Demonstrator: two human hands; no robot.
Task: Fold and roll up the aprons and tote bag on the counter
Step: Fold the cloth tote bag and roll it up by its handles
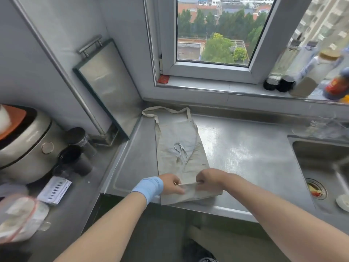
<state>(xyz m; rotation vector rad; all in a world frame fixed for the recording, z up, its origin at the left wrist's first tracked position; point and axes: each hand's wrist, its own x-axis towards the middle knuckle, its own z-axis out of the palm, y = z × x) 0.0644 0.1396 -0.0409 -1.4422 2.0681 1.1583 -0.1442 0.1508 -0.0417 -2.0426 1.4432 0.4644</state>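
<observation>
A pale beige apron [177, 137] lies lengthwise on the steel counter [245, 148], folded into a narrow strip. Its neck loop [166, 110] rests at the far end near the wall, and its thin ties [180, 151] lie bunched on the middle. The near hem is turned over into a short fold [190, 193] at the counter's front edge. My left hand [172, 183], with a blue band on the wrist, and my right hand [208, 178] both pinch that folded end, side by side.
A sink [321, 167] with food scraps in its drain lies to the right. A rice cooker [24, 146], dark jars [75, 148] and plastic bags [20, 218] crowd the lower left counter. A tray [107, 86] leans on the wall. Bottles [311, 72] line the window sill.
</observation>
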